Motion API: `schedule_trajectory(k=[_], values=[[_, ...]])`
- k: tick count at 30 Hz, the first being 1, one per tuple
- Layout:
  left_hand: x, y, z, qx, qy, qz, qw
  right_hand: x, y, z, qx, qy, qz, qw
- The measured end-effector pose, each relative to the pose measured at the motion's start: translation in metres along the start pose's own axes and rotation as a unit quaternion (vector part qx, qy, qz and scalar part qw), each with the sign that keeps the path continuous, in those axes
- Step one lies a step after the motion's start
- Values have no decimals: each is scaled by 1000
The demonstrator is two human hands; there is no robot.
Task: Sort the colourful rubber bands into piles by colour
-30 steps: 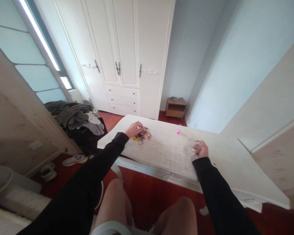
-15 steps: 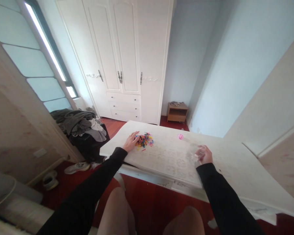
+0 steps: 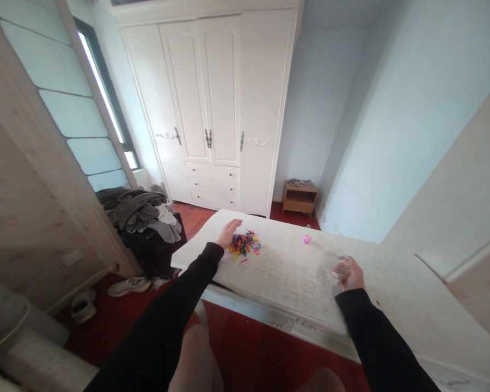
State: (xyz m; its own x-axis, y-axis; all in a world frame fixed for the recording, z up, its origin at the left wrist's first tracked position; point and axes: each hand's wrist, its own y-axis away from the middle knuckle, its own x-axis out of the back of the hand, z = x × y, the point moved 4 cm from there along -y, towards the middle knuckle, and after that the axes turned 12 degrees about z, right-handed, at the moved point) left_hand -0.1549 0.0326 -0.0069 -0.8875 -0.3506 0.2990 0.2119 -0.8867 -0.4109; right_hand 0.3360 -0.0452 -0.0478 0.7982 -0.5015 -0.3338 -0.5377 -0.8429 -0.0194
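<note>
A heap of small multicoloured pieces, too small to make out exactly, lies on the white table. At the heap's far left edge is my left hand, fingers stretched out, close against the pieces and holding nothing I can see. My right hand is closed around a see-through container low over the right part of the table. Its outline is faint, and I cannot tell whether it touches the tabletop. Between the heap and the container, further back, sits a round pink and white thing, like a lid.
A white wardrobe stands behind the table, with a small wooden nightstand to its right. Piled clothes rest on a dark object at the left. Shoes lie on the red floor below.
The view has tilted up slightly, so everything sits lower. My left hand has slid a little toward the far side of the heap. The right hand still holds the container.
</note>
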Motion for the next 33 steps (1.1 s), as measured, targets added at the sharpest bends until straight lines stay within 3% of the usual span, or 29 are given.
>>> schedule_trajectory(k=[6, 12, 18, 27, 30, 33], values=[[19, -34, -13, 70, -4, 8, 998, -1, 1, -1, -3, 4, 5, 1000], [15, -23, -17, 93, -2, -67, 993, -2, 1, -1, -7, 1, -1, 1000], [3, -30, -1, 35, -69, -76, 994, -3, 1, -1, -10, 3, -2, 1000], [-77, -36, 29, -88, -183, -192, 960, -1, 0, 0, -15, 12, -2, 1000], [-80, -32, 32, -113, -220, -226, 942, -1, 0, 0, -5, 17, 1, 1000], [-66, -30, 32, -136, -266, -229, 926, -2, 0, 1, -4, 17, -2, 1000]])
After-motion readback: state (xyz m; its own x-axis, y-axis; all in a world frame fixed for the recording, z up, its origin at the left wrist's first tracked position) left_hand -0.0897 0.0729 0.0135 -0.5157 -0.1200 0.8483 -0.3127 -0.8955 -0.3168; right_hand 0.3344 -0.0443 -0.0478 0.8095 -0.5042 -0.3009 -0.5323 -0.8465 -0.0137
